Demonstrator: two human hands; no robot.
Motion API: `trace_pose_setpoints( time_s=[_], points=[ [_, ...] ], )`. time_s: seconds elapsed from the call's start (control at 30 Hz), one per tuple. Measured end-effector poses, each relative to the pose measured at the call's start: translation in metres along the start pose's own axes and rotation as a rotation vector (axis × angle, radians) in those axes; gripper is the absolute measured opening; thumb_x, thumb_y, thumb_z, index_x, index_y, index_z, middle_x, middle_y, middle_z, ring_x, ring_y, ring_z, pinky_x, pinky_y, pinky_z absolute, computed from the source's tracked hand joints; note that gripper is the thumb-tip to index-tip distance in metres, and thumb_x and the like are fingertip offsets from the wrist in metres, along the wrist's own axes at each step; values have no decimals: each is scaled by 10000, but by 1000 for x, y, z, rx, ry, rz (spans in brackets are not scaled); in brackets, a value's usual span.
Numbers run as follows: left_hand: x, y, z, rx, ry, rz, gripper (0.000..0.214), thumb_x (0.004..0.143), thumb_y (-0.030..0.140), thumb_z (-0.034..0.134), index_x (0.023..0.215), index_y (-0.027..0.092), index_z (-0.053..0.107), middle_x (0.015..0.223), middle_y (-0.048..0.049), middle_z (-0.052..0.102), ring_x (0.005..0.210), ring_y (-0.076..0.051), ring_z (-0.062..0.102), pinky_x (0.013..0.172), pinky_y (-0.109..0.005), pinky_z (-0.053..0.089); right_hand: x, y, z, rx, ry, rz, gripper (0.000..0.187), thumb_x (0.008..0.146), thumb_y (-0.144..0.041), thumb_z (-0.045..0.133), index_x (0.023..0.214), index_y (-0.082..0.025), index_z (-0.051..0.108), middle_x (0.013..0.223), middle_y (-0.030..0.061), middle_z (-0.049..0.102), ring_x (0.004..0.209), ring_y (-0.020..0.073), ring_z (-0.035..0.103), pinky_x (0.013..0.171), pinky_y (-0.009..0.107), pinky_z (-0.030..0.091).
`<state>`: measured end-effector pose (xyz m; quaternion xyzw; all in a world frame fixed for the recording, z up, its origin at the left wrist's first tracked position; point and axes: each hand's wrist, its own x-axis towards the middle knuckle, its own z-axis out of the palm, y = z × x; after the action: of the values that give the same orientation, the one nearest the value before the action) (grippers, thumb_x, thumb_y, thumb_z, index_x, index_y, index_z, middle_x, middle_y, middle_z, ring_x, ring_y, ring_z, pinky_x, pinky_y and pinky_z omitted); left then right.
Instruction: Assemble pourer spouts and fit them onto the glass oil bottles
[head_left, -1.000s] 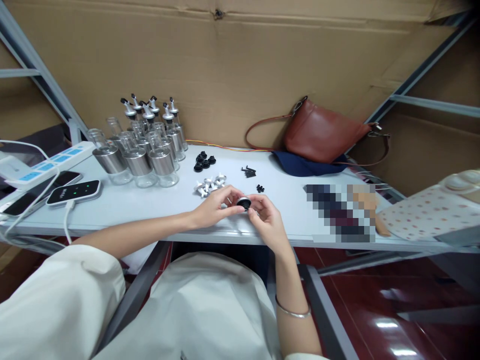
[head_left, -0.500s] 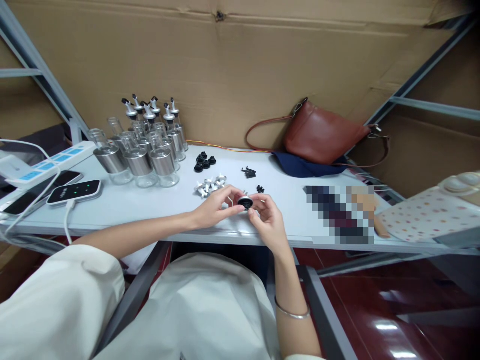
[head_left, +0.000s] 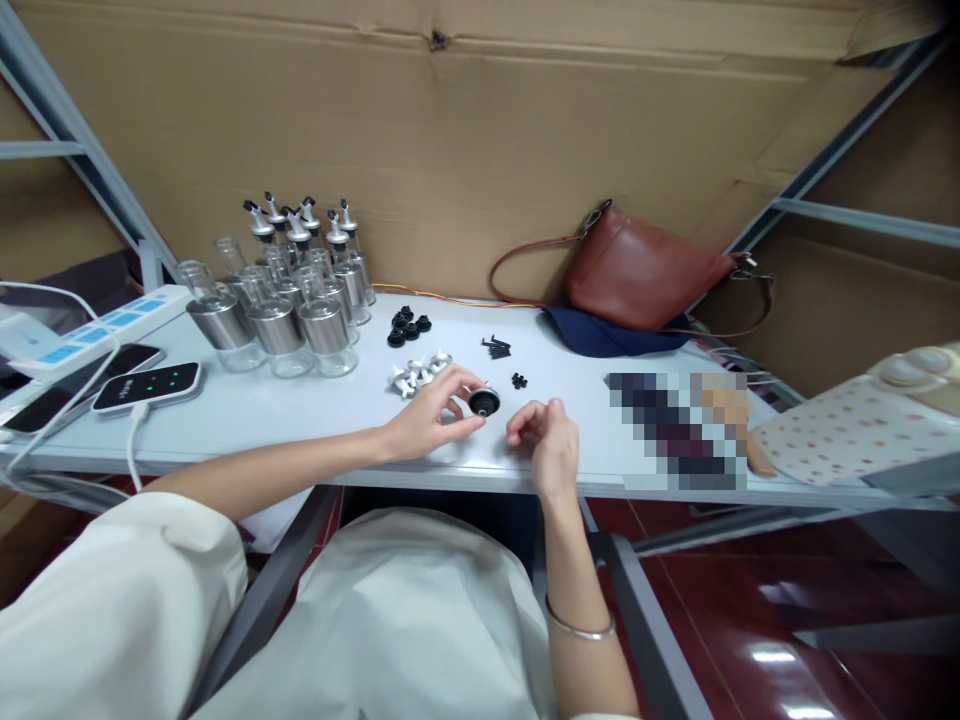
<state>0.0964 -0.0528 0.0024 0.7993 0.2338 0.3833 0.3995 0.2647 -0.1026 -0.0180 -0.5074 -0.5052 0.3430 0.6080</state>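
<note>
My left hand pinches a small round black-and-silver cap between thumb and fingertips, just above the grey table. My right hand rests on the table a little right of the cap, fingers loosely curled, apart from the cap and with nothing seen in them. Behind my left hand lie several white plastic spout pieces. Farther back are black round stoppers and small black parts. Glass bottles with steel sleeves stand at the back left, some with pourer tops.
A brown leather bag on blue cloth lies at the back right. A power strip, a phone and a small black device with a cable sit at left. A dotted cloth bundle is at right. Cardboard lines the back.
My right hand has let go of the cap and moved right and down onto the table. My left hand alone now holds the cap.
</note>
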Motion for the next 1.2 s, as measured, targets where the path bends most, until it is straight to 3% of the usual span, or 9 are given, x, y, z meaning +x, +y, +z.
trace_pose_setpoints(
  time_s=[0.17,0.3,0.4,0.5,0.63,0.77,0.9,1.03,1.2],
  points=[
    [-1,0,1,-55,-10,15,261,783,238,624,1003,198,490,1181,-82,420,952,-141,552,758,-271,544,-1,-3,1,-200,-28,-5,632,889,-633,246,469,-214,464,395,-5,443,392,114,410,453,263,334],
    [0,-2,0,-27,7,59,247,788,178,607,1016,193,511,1185,-83,424,994,-146,558,788,-276,555,-2,-3,2,-199,-107,-117,412,930,-509,312,812,-195,551,421,-72,412,397,102,376,473,232,337],
    [-1,-2,0,-14,33,66,249,791,167,609,1030,189,546,1168,-74,430,965,-133,579,815,-283,560,-3,-1,3,-109,-117,-122,296,940,-452,321,1067,-217,450,537,-83,449,445,103,412,487,217,350],
    [-2,-3,0,38,35,110,264,794,180,614,1055,201,583,1156,-70,432,989,-151,575,818,-293,568,-2,-1,4,-125,-185,-79,307,939,-479,278,1022,-230,437,644,-52,499,517,112,468,520,225,370],
    [-3,-4,-1,146,-19,196,276,807,208,616,1084,218,611,1180,-77,430,961,-154,589,840,-327,557,-2,-3,5,-298,-281,-52,269,893,-490,419,856,-224,440,585,-57,506,526,121,472,532,226,354],
    [-2,-6,-1,159,-39,195,298,813,223,613,1111,229,609,1196,-79,439,915,-144,601,876,-353,538,-3,-4,4,-302,-297,-78,233,913,-440,397,880,-216,455,587,-53,522,534,122,497,542,224,374],
    [-2,-6,-2,56,-21,120,341,819,241,602,1160,235,577,1196,-77,447,884,-134,607,867,-349,542,-4,-3,4,-302,-254,-127,316,955,-411,270,907,-203,504,572,-37,531,517,127,512,555,234,393],
    [-2,-5,-1,42,-45,55,268,819,266,606,1081,218,629,1195,-75,458,849,-125,613,860,-347,541,-6,-3,4,-309,-210,-134,411,965,-423,233,887,-195,566,505,-41,504,450,118,475,524,236,375],
    [0,-5,0,-82,-21,-6,241,857,235,536,1074,205,636,1227,-87,458,1037,-177,578,889,-338,517,-6,2,6,-264,-145,-82,511,953,-485,234,1120,-162,592,499,-41,502,452,124,474,507,241,371]
  ],
)
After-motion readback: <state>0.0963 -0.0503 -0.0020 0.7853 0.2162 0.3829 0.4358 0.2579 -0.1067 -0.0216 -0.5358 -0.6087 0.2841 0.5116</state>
